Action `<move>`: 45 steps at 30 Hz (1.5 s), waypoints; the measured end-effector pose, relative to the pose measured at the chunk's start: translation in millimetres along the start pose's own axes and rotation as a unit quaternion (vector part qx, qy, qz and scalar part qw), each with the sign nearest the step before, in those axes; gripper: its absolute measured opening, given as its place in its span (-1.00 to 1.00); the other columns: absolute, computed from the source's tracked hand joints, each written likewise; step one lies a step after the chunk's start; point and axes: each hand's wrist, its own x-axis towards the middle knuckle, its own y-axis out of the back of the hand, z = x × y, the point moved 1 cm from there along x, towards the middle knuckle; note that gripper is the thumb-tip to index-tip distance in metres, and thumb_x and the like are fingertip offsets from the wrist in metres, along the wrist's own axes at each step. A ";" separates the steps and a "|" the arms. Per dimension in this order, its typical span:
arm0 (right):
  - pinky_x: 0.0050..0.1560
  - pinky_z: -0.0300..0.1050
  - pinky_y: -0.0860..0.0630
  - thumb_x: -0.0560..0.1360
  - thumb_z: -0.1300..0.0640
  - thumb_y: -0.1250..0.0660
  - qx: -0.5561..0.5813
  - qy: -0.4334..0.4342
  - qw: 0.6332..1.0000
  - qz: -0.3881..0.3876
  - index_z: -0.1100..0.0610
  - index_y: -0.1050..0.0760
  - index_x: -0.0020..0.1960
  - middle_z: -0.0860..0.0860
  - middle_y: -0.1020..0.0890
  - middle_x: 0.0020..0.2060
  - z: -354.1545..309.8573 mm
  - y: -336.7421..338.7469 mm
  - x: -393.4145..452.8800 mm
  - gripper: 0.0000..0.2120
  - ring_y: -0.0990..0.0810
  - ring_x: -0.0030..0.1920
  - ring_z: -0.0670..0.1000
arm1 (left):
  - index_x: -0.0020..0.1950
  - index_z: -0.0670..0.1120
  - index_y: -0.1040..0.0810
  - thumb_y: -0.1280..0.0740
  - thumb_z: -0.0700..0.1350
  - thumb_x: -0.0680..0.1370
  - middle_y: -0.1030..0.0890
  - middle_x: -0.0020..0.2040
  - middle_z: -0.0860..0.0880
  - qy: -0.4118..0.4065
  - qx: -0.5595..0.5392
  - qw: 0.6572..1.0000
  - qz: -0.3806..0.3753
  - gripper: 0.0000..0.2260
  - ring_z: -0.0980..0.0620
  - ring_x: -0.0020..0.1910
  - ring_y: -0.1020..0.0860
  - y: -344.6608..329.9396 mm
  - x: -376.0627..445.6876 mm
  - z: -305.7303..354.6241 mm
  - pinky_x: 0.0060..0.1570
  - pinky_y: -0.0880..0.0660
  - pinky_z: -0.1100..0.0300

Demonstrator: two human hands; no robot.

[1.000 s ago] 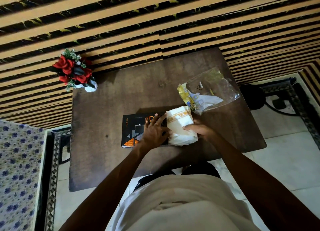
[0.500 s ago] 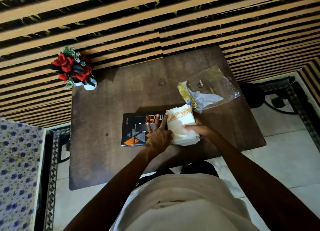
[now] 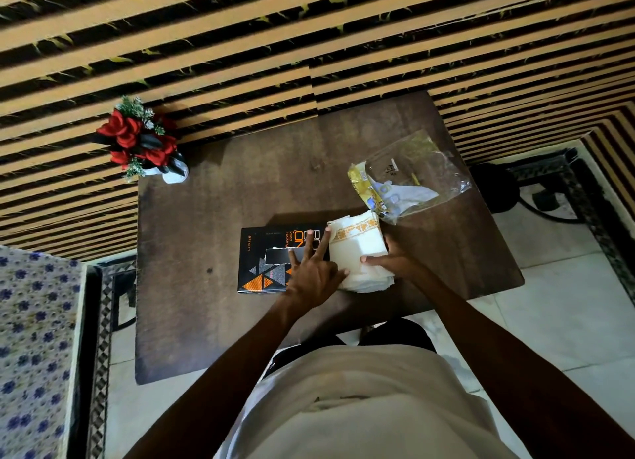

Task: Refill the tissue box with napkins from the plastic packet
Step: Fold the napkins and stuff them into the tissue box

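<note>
Left hand flat, open on box; right hand grips napkins, which may buckle at the opening.

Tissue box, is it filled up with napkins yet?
Not yet. The napkins are out of the plastic packet, which lies nearly empty. The left hand presses the tissue box; the right hand holds the stack against its end. Sliding them inside remains.
</note>
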 end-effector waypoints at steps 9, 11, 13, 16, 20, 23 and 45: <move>0.23 0.10 -0.48 0.37 0.20 -0.51 0.000 -0.023 1.000 -0.010 0.11 -0.11 0.50 0.09 -0.41 0.38 -1.7 -2.2 2.5 -0.16 -0.41 0.35 0.15 | 0.09 -0.01 -0.59 -0.13 0.23 0.58 0.20 0.60 -0.07 -0.034 0.170 0.985 -0.020 -0.60 -0.23 0.56 0.24 -4.8 -3.8 8.8 0.38 0.21 -0.47; 0.20 0.03 -0.47 0.37 0.19 -0.51 -0.003 -0.023 1.000 -0.001 0.11 -0.11 0.51 0.08 -0.40 0.39 -1.3 -3.6 3.9 -0.15 -0.41 0.36 0.15 | 0.05 -0.04 -0.61 -0.11 0.24 0.58 0.13 0.61 -0.07 -0.040 0.175 0.984 -0.003 -0.56 -0.19 0.57 0.17 -4.6 -7.3 9.5 0.42 0.21 -0.42; 0.15 0.01 -0.48 0.37 0.17 -0.52 0.002 -0.031 1.000 0.000 0.10 -0.14 0.50 0.08 -0.44 0.36 2.6 -3.6 7.3 -0.17 -0.45 0.32 0.14 | 0.04 -0.06 -0.61 -0.12 0.22 0.58 0.06 0.61 -0.08 -0.046 0.165 0.985 0.016 -0.57 -0.17 0.58 0.09 -2.3 -13.4 8.5 0.45 0.17 -0.37; 0.06 0.09 -0.60 0.26 0.00 -0.57 0.031 -0.070 0.997 -0.031 0.00 -0.26 0.43 0.04 -0.55 0.25 16.9 2.6 21.6 -0.17 -0.58 0.19 0.12 | 0.11 -0.04 -0.57 -0.18 0.19 0.55 -0.11 0.58 -0.07 -0.062 0.041 0.992 0.098 -0.63 -0.15 0.55 -0.11 2.2 -18.6 1.8 0.50 0.03 -0.25; -0.15 0.02 -0.63 0.31 -0.05 -0.53 0.038 -0.107 0.991 -0.077 -0.05 -0.20 0.47 0.03 -0.53 0.28 9.3 13.6 10.7 -0.17 -0.56 0.20 0.10 | 0.55 0.08 -0.10 -0.39 0.37 0.30 0.07 0.60 -0.06 -0.006 0.012 0.996 0.086 -0.07 -0.13 0.58 0.10 11.0 -5.7 -23.6 0.50 0.16 -0.27; -0.21 -0.03 -0.59 0.45 0.10 -0.43 0.038 -0.103 0.990 -0.092 -0.03 0.09 0.57 0.02 -0.40 0.39 -1.9 14.8 -3.1 -0.10 -0.53 0.16 0.07 | 0.53 0.17 -0.10 -0.43 0.36 0.27 0.10 0.60 -0.04 -0.001 0.012 0.998 0.065 -0.07 -0.15 0.58 0.13 20.9 4.8 -37.5 0.41 0.23 -0.32; 0.01 0.15 -0.56 0.45 0.33 -0.37 0.108 -0.077 0.987 -0.088 -0.02 -0.10 0.53 0.10 -0.49 0.35 -17.2 -20.6 -3.4 -0.22 -0.51 0.26 0.21 | 0.58 0.04 0.16 -0.54 0.36 0.08 0.04 0.60 -0.10 -0.011 0.062 0.998 -0.004 0.29 -0.18 0.58 0.11 28.4 9.8 -64.5 0.38 0.09 -0.50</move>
